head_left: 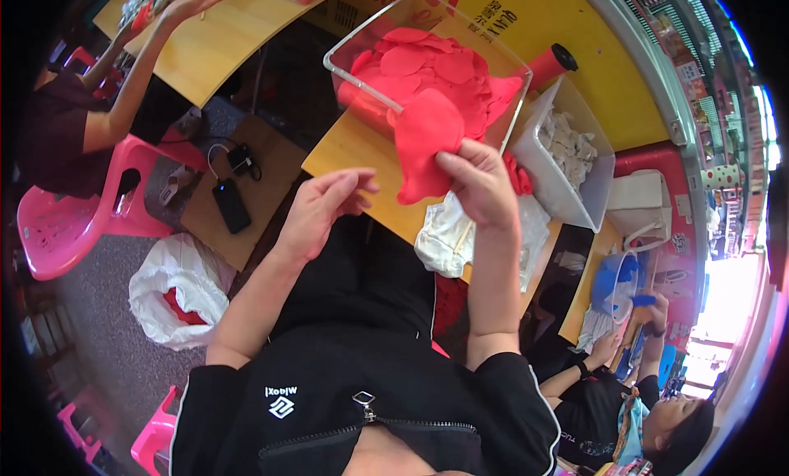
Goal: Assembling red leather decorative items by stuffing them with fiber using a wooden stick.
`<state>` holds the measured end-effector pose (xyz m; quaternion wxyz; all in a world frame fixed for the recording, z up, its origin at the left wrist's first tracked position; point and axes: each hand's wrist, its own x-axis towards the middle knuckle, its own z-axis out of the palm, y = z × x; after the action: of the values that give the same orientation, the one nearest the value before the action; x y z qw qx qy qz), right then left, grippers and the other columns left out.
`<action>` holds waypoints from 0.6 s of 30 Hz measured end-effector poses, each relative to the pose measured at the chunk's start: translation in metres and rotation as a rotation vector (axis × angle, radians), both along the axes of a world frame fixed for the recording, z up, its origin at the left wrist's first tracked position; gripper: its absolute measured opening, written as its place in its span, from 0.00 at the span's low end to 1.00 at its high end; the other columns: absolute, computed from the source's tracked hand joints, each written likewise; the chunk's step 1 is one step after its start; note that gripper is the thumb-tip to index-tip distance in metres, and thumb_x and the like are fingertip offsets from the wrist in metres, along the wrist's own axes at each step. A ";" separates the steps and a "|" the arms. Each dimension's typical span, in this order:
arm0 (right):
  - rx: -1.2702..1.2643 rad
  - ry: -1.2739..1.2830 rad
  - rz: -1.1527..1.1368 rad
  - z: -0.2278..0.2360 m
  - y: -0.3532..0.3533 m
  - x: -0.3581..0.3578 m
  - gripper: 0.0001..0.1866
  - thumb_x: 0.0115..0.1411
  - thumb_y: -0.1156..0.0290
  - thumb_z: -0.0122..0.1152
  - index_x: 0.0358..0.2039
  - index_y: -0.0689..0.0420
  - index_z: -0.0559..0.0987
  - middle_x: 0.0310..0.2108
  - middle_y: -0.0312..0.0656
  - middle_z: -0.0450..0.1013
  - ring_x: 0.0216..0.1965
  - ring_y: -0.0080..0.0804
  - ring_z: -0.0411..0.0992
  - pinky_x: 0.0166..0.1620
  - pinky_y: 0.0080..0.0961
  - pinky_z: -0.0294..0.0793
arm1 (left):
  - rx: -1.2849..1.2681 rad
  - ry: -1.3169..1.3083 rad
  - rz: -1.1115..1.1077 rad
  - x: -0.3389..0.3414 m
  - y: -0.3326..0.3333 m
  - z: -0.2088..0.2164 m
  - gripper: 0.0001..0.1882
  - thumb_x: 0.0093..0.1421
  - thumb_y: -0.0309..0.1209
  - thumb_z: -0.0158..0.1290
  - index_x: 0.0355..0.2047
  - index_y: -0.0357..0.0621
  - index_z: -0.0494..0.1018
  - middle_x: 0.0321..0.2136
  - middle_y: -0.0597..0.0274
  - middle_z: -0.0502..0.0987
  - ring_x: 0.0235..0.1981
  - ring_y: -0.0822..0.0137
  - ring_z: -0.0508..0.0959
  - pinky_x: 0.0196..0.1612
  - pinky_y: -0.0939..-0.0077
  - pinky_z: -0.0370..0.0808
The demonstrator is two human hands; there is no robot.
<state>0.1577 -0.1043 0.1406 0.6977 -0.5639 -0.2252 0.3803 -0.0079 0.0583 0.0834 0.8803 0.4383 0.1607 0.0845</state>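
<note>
Red cloth piece: is hanging limp just off the middle of the view toward twelve o'clock, overlapping the near edge of the clear box.
Right hand: is pinching the red cloth piece at its four o'clock side, between thumb and fingers.
Left hand: is hovering toward ten o'clock from the middle, near the piece but apart from it, its fingers loosely curled around nothing.
Clear box: is standing at twelve o'clock, holding a heap of flat red pieces.
White bin: is standing at two o'clock, just beside the clear box, containing whitish pieces.
Red roll: is lying between one and two o'clock, showing a black end.
White fabric: is lying on the counter, at seven o'clock from the right hand.
Brown board: is carrying a black phone at nine o'clock.
White sack: is gaping between eight and nine o'clock, showing red material inside.
Seated co-worker: is occupying a pink chair toward nine o'clock, extending both arms toward eleven.
Another co-worker: is working at four o'clock, holding a blue item beside a blue container.
</note>
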 end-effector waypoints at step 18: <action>-0.175 -0.627 -0.528 -0.051 -0.008 -0.078 0.11 0.53 0.77 0.64 0.39 0.63 0.78 0.35 0.38 0.72 0.31 0.21 0.69 0.36 0.19 0.71 | 0.041 0.080 0.154 0.005 -0.023 -0.024 0.07 0.56 0.29 0.59 0.32 0.37 0.77 0.25 0.64 0.78 0.24 0.78 0.74 0.30 0.84 0.73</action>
<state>0.0793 -0.1122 0.0893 0.6184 -0.7478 -0.2411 0.0159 -0.0028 0.0350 0.0590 0.8550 0.4456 0.2273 0.1373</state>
